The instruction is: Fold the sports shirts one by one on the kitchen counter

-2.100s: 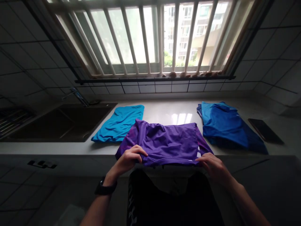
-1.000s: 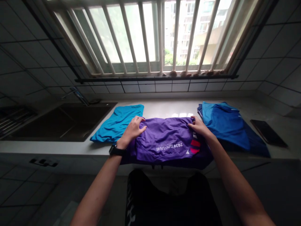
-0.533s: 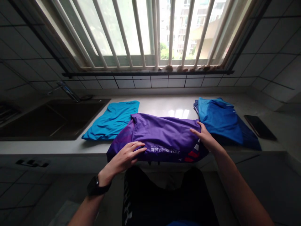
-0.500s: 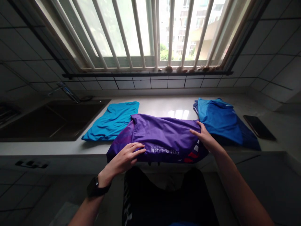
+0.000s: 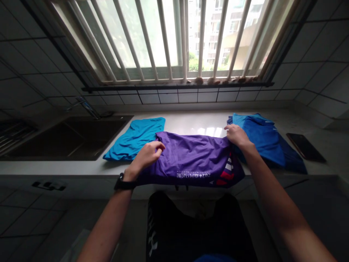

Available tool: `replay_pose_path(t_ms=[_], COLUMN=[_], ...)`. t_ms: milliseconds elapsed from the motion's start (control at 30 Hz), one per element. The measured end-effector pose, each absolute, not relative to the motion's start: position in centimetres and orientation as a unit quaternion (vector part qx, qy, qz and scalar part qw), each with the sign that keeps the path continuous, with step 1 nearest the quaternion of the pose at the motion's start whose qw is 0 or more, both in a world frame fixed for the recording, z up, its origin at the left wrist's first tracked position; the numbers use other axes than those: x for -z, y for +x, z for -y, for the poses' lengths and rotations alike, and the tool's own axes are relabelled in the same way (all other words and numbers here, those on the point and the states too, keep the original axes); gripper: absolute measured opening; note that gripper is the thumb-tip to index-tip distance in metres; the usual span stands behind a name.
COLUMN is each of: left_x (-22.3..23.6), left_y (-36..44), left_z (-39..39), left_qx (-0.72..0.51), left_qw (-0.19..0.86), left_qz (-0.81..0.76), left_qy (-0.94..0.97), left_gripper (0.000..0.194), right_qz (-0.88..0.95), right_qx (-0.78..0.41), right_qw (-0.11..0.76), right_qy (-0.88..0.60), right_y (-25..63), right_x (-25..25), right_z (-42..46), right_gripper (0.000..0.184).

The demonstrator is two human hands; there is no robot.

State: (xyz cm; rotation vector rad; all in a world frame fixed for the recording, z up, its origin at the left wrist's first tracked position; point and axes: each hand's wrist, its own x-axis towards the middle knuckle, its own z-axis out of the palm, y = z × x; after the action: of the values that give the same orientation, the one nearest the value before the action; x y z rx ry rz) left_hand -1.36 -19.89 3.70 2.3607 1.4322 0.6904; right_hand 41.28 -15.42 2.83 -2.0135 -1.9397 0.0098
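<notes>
Left hand (image 5: 147,155) sits half-closed on the purple shirt (image 5: 191,156), grip unclear; right hand (image 5: 236,135) closes on its far edge, apparently to stretch the fabric flat on the desk (image 5: 188,124). Cyan shirt (image 5: 133,140) lies beyond the left hand, blue shirt (image 5: 261,142) beside the right.

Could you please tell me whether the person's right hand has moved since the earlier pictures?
Yes, the right hand has moved forward, closer to the window sill.
</notes>
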Motion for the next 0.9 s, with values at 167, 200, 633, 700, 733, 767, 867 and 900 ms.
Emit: replay_pose_path(t_ms=[167, 200, 633, 700, 733, 767, 867, 900], left_x=[-3.2, -3.1, -2.1, -1.8, -1.7, -1.6, -1.1, -1.0], left_y=[0.0, 0.0, -2.8, -3.2, -3.4, -3.5, -3.4, -3.4], left_z=[12.7, 11.8, 9.5, 9.6, 9.6, 9.7, 9.7, 9.6], left_qx=[-0.248, -0.235, -0.347, -0.332, -0.33, -0.329, -0.344, -0.353], left_qw=[0.043, 0.052, 0.132, 0.167, 0.184, 0.199, 0.214, 0.208], left_qz=[-0.677, -0.7, -0.729, -0.728, -0.721, -0.713, -0.69, -0.69], left_qy=[0.691, 0.672, 0.575, 0.575, 0.58, 0.586, 0.6, 0.597], left_gripper=[0.041, 0.047, 0.026, 0.03, 0.033, 0.035, 0.034, 0.032], right_qz=[0.698, 0.703, 0.673, 0.699, 0.711, 0.719, 0.694, 0.669], right_qx=[-0.118, -0.138, -0.023, -0.063, -0.087, -0.108, -0.065, -0.02], right_qw=[-0.054, -0.07, 0.09, 0.067, 0.057, 0.047, 0.076, 0.11], right_qy=[-0.704, -0.694, -0.733, -0.71, -0.695, -0.685, -0.713, -0.735], right_y=[40.5, 40.3, 39.0, 39.2, 39.2, 39.3, 39.1, 39.0], right_x=[-4.1, -4.5, -4.4, -4.1, -3.9, -3.8, -3.4, -3.3], right_z=[11.7, 11.5, 11.1, 10.6, 10.3, 10.1, 9.5, 9.2], right_gripper=[0.013, 0.009, 0.033, 0.035, 0.036, 0.036, 0.032, 0.032])
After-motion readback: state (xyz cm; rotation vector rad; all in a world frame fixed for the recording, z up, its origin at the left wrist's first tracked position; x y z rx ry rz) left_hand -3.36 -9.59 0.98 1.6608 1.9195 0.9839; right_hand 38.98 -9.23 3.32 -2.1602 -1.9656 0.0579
